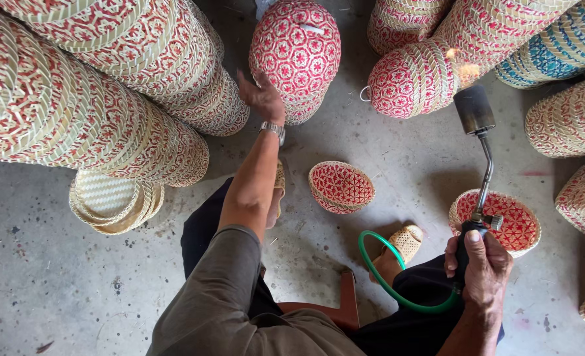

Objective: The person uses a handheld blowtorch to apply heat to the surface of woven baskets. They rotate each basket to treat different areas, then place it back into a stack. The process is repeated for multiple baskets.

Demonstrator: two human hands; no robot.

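1. Nearest the camera, the right hand (482, 267) is clenched round the handle of a gas torch (477, 142), whose blackened nozzle points up and away with a small flame at its tip; a green hose (388, 280) loops back from it.
2. Stretched forward, the left hand (261, 97) lies open, fingers spread, against a stack of red-and-cream woven baskets (295, 56).
3. Judging by the layout, much seems stacked already: tall piles lie all around, while two open baskets (340, 186) sit loose on the floor, one just behind the torch.
4. Underfoot is a bare grey concrete floor (55, 283), scuffed and spotted. The person sits on a low wooden stool (337, 308) in woven sandals.
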